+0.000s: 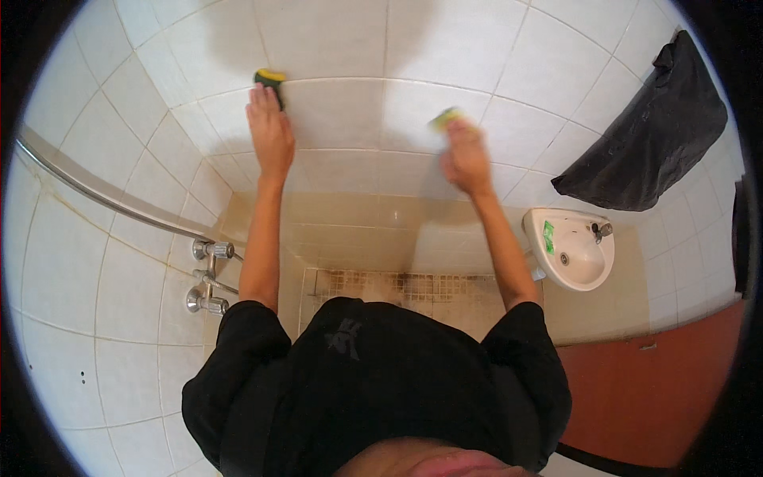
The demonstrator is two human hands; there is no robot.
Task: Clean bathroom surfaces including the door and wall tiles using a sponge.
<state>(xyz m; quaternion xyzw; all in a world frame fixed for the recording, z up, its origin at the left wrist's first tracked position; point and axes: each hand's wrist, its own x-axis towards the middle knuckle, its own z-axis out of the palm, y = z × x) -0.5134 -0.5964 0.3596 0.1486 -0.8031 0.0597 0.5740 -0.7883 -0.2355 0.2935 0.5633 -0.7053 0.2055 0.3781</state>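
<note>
Stretched up to the white tiled wall (334,111), my left hand (271,135) holds a yellow and dark green scouring sponge (270,77) against the tiles. Its fingers lie over the sponge's lower part and hide some of it. To the right, my right hand (466,157) grips another yellow and green scouring sponge (446,118) at the same wall. Motion smears this hand and its sponge, and whether the sponge touches the tiles is hard to make out. Both arms are raised, well apart.
A small white washbasin (544,262) with a green packet (549,237) stands on the right, below a hanging black cloth (648,131). Chrome shower valves (211,300) and a curved metal rail (103,197) are on the left wall. A red-brown door (652,389) is at lower right.
</note>
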